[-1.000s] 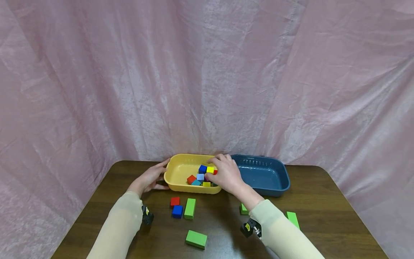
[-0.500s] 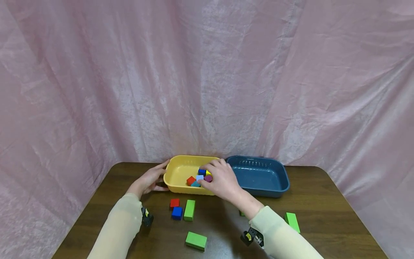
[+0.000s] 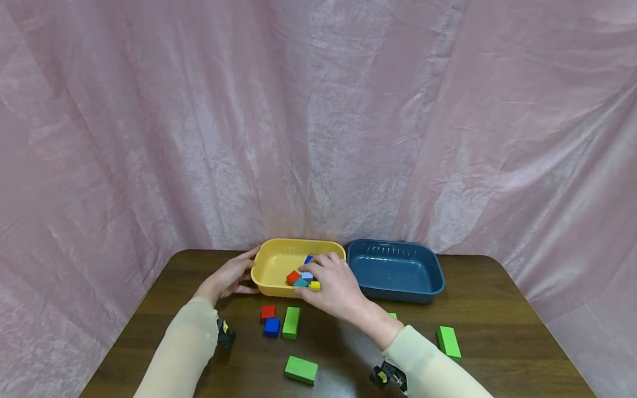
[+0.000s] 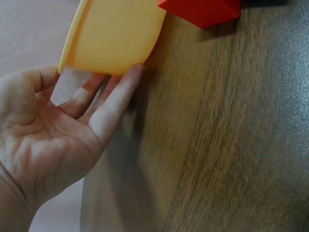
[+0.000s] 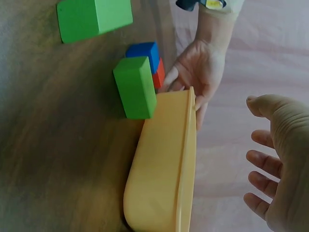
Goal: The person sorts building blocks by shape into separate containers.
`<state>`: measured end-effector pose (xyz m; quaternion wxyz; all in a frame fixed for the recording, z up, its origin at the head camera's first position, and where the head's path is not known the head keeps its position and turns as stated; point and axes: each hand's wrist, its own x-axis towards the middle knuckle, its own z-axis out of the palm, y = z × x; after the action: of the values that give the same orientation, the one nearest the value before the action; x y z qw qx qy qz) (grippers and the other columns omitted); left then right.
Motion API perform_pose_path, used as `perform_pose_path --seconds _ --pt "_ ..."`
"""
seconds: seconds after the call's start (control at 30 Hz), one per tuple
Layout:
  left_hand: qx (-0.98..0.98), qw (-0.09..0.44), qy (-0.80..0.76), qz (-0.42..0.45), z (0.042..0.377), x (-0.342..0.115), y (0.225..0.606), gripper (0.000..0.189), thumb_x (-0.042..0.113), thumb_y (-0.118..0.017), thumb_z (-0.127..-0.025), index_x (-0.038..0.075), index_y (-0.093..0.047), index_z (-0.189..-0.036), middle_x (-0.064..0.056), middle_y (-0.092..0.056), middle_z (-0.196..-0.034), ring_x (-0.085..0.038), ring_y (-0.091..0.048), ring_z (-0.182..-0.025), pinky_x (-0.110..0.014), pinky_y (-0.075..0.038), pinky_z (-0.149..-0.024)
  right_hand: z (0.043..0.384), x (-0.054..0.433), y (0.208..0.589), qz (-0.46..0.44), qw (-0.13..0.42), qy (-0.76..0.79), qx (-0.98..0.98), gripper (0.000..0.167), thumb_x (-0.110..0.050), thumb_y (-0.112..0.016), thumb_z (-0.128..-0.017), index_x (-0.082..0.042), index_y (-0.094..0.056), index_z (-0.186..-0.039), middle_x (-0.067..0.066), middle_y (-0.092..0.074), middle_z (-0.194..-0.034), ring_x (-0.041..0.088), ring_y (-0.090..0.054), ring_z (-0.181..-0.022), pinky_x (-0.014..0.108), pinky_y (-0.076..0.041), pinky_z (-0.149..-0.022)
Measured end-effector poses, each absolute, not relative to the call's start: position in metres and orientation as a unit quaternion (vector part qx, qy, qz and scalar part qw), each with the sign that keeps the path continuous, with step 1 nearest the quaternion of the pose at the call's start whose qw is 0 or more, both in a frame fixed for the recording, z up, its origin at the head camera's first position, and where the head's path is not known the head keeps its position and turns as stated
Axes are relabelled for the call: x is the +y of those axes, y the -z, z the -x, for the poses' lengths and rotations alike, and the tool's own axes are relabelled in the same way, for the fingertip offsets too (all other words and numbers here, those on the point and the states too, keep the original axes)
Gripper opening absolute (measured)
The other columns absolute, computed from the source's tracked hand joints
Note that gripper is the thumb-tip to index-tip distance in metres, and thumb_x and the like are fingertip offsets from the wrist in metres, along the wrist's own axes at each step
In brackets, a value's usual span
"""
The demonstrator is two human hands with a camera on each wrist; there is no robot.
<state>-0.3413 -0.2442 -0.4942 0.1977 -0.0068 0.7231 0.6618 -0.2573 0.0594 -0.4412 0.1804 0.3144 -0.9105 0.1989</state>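
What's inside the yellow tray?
In the yellow tray: red, teal, pale blue and yellow blocks, plus a sliver of a blue block. The right hand covers part of the tray, so whatever lies beneath it can't be seen.

Open room over blue tray (image 3: pixel 395 271), green block (image 3: pixel 291 323) fronting yellow tray (image 3: pixel 273 268)

In the head view my right hand (image 3: pixel 333 287) covers part of the heap of coloured blocks (image 3: pixel 293 277) in the yellow plastic tray (image 3: pixel 278 291); whether my fingers touch any, I can't tell. A dark blue block (image 3: pixel 308 258) shows only partly, and my right arm (image 3: pixel 374 320) hides most of a bright green block (image 3: pixel 393 315). My left wrist view crops the red cube (image 4: pixel 207 10) at the top. In my right wrist view, the tray's wall hides its contents.
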Motion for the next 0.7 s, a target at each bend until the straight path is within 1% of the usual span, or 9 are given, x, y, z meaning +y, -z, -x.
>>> perform_pose_path --seconds 0.17,0.43,0.53,0.7 --pt "0.722 0.199 -0.663 0.008 0.341 -0.244 0.493 0.062 0.022 -0.041 -0.110 0.034 -0.017 -0.165 -0.019 -0.018 -0.167 -0.046 -0.043 -0.139 -0.058 -0.057 -0.088 0.251 0.055 0.444 -0.323 0.179 -0.189 -0.910 0.041 -0.052 -0.078 -0.087 -0.024 -0.075 -0.117 -0.003 -0.064 -0.116 0.020 -0.051 -0.108 0.039 -0.048 -0.090" --pt "0.723 0.196 -0.662 0.018 0.344 -0.245 0.495 0.062 0.024 -0.045 -0.110 0.035 -0.019 -0.165 -0.017 -0.022 -0.166 -0.044 -0.047 -0.137 -0.057 -0.058 -0.087 0.245 0.049 0.449 -0.329 0.169 -0.175 -0.912 0.042 -0.052 -0.076 -0.088 -0.023 -0.075 -0.118 -0.002 -0.065 -0.121 0.021 -0.052 -0.111 0.041 -0.046 -0.097" --pt "0.725 0.197 -0.660 0.013 0.345 -0.246 0.495 0.062 0.023 -0.043 -0.110 0.035 -0.017 -0.165 -0.017 -0.019 -0.167 -0.044 -0.046 -0.137 -0.057 -0.058 -0.087 0.242 0.045 0.453 -0.333 0.161 -0.173 -0.913 0.042 -0.052 -0.076 -0.088 -0.022 -0.076 -0.116 -0.002 -0.065 -0.119 0.021 -0.052 -0.112 0.042 -0.046 -0.097" --pt "0.725 0.197 -0.659 0.013 0.345 -0.246 0.496 0.062 0.022 -0.042 -0.110 0.036 -0.019 -0.165 -0.017 -0.018 -0.167 -0.045 -0.046 -0.137 -0.057 -0.058 -0.088 0.238 0.037 0.462 -0.342 0.152 -0.161 -0.913 0.038 -0.054 -0.077 -0.087 -0.023 -0.078 -0.109 -0.005 -0.066 -0.113 0.020 -0.053 -0.111 0.041 -0.046 -0.096"
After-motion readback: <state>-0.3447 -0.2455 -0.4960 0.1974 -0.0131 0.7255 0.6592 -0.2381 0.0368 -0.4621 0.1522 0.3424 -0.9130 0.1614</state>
